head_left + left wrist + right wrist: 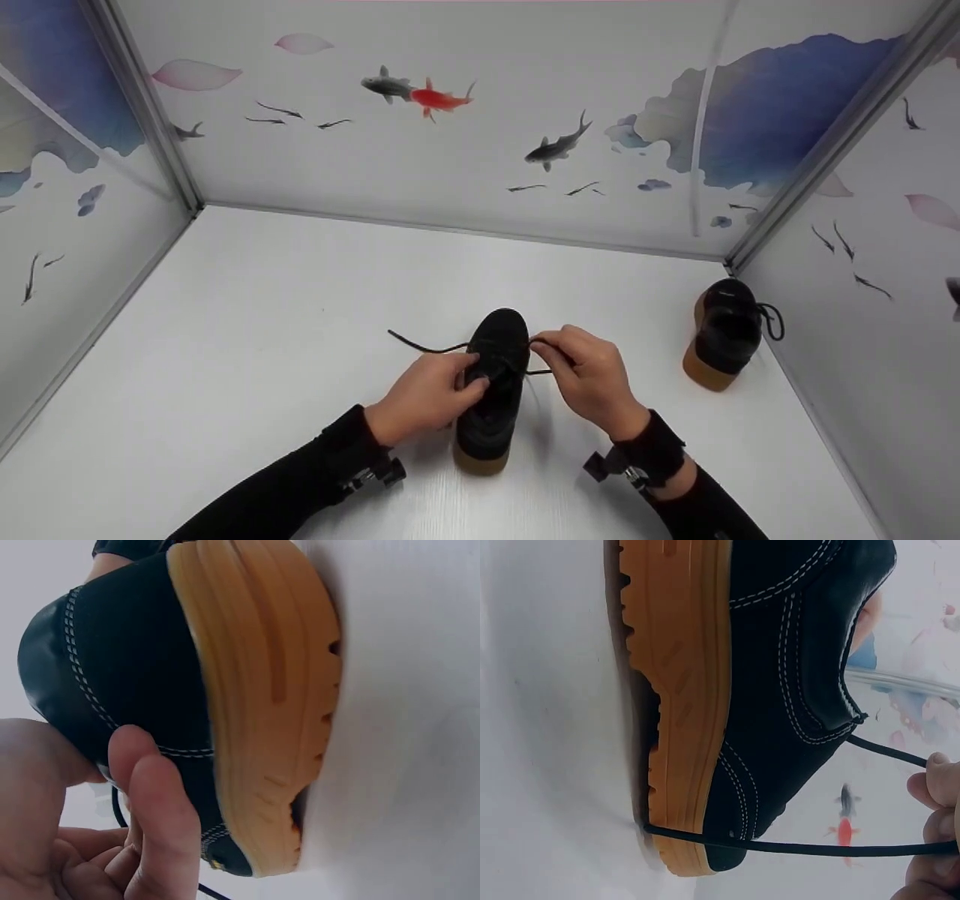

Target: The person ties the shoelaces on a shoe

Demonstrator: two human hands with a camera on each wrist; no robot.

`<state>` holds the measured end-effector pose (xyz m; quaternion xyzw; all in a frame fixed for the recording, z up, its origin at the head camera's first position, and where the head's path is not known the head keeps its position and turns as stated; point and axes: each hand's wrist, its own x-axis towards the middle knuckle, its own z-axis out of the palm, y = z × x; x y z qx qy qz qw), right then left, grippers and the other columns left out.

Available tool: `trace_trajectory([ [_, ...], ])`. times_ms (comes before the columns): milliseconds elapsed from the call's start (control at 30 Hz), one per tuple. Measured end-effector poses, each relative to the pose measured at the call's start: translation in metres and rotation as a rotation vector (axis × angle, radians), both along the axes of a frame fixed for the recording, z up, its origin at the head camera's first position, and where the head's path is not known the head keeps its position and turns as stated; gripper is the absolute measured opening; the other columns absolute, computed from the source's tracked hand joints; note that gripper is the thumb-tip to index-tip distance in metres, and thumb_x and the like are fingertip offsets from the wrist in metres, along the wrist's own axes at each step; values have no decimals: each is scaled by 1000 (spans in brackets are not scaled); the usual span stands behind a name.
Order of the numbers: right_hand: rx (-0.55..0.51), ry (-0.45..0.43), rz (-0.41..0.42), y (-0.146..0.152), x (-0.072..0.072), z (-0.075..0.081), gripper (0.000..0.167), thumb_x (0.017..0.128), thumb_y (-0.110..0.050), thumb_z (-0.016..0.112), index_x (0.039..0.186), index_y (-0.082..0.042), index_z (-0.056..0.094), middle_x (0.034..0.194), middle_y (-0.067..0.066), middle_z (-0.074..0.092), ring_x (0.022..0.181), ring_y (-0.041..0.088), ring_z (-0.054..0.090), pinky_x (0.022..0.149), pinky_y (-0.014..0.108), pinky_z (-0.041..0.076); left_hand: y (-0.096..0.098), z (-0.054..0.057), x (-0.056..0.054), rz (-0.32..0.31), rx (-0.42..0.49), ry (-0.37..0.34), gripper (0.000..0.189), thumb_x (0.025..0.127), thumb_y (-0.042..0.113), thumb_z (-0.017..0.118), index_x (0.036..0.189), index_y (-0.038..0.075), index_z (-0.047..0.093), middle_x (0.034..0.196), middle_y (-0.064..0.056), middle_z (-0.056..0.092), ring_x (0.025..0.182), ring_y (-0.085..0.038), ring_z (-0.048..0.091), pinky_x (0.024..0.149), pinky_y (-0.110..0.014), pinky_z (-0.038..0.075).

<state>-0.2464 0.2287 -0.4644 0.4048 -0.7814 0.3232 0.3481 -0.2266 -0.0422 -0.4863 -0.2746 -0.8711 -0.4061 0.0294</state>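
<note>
A black low shoe (484, 439) with a tan sole (262, 690) and pale stitching stands upright on the white surface, toe pointing away. My left hand (427, 394) grips it at the left side of the opening, the thumb over the top edge and fingertips (161, 787) against the outer side. On the other side, my right hand (592, 371) pinches a black shoelace (840, 849). In the right wrist view one stretch runs taut from the eyelets to the fingers, and another reaches down past the sole. A loose lace end (420, 347) sticks out to the left.
A second black shoe (724, 337) with a tan sole and a looped lace stands at the right, near the side wall. White panels (450, 165) printed with fish and petals enclose the back and both sides. A camera band (649, 450) is on each wrist.
</note>
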Motion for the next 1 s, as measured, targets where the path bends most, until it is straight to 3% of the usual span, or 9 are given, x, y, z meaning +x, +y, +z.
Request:
trace_trajectory([
  [167, 19, 31, -23, 4, 0, 4, 22, 91, 1, 89, 106, -13, 84, 76, -6, 62, 61, 4, 50, 56, 20, 43, 3, 2, 2, 0, -40, 61, 29, 106, 13, 69, 127, -5, 77, 77, -2, 69, 62, -5, 60, 62, -28, 54],
  [267, 28, -10, -53, 10, -1, 6, 16, 93, -4, 89, 104, -15, 85, 76, -7, 61, 62, 4, 49, 56, 21, 41, 5, 2, 4, 3, -36, 77, 34, 106, 10, 68, 134, -8, 74, 85, -7, 73, 67, -8, 61, 68, -30, 57],
  [433, 79, -154, -210, 23, -10, 5, 4, 99, -15, 88, 98, -15, 84, 77, -7, 58, 65, 6, 50, 56, 25, 41, 6, 2, 5, 9, -14, 46, 36, 107, 12, 69, 136, -9, 73, 76, 0, 68, 62, -4, 57, 63, -28, 54],
  [567, 125, -291, -367, 30, -18, -2, 11, 98, -15, 89, 106, -10, 82, 90, 1, 62, 77, 15, 62, 65, 33, 51, 5, 0, 5, 4, -2, 5, 38, 106, 16, 70, 136, -7, 73, 70, 8, 62, 60, -1, 54, 60, -26, 51],
  [633, 139, -356, -404, 30, -21, -6, 16, 98, -14, 88, 110, -8, 80, 97, 5, 63, 85, 20, 65, 70, 37, 55, 5, -1, 4, 1, 1, -14, 37, 106, 18, 71, 135, -4, 74, 70, 10, 59, 61, -1, 53, 60, -26, 50],
  [733, 137, -471, -373, 28, -21, -10, 10, 101, -13, 85, 108, -8, 79, 96, 2, 65, 84, 19, 64, 73, 37, 54, 3, -3, 2, -7, 9, -22, 31, 106, 21, 72, 131, 2, 76, 72, 11, 58, 63, -1, 53, 61, -27, 49],
  [800, 124, -578, -307, 25, -20, -9, 7, 104, -17, 82, 102, -10, 80, 90, -2, 68, 79, 16, 63, 71, 34, 53, 3, -3, 1, -9, 16, -23, 29, 106, 22, 72, 128, 5, 77, 73, 11, 58, 64, -2, 53, 61, -27, 48],
  [867, 114, -703, -221, 23, -18, -8, 16, 108, -23, 78, 98, -12, 81, 84, -4, 70, 74, 16, 64, 67, 30, 51, 2, -4, 0, -7, 20, -19, 26, 106, 24, 73, 125, 7, 77, 73, 10, 59, 64, -3, 54, 61, -28, 49],
  [1000, 132, -966, -67, 20, -15, -6, 30, 110, -40, 73, 106, -10, 80, 87, 4, 76, 76, 30, 72, 60, 28, 54, 2, -5, -1, 9, 14, -25, 24, 105, 28, 74, 119, 8, 76, 69, 11, 57, 60, -2, 54, 59, -28, 48],
])
